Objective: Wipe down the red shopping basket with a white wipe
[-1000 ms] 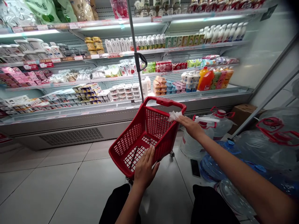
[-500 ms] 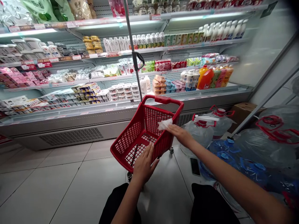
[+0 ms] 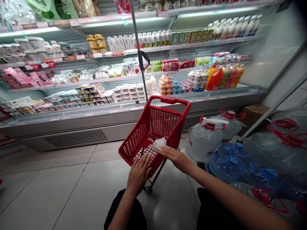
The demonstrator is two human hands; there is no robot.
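Observation:
A red plastic shopping cart (image 3: 178, 127) with latticed walls stands on wheels right in front of me. My left hand (image 3: 139, 172) lies on its near rim, fingers stretched out toward the inside of the basket. In my right hand (image 3: 174, 156) is a crumpled white tissue (image 3: 159, 143), pressed against the cart's right-hand side near the rim. The fingertips of that hand are partly covered by the tissue. The cart's handle (image 3: 169, 100) faces the refrigerated shelves, on the far side from me.
A refrigerated display (image 3: 72, 121) full of dairy and drinks runs across the back, with a door frame (image 3: 141, 57) before it. To my right stand large clear bottles (image 3: 205, 140) and blue water jugs (image 3: 230, 163). A phone (image 3: 200, 165) lies on the tiled floor beside them.
My right hand has moved the tissue down and nearer to me along the cart's side. My left hand has shifted slightly left and down. The cart has turned a little.

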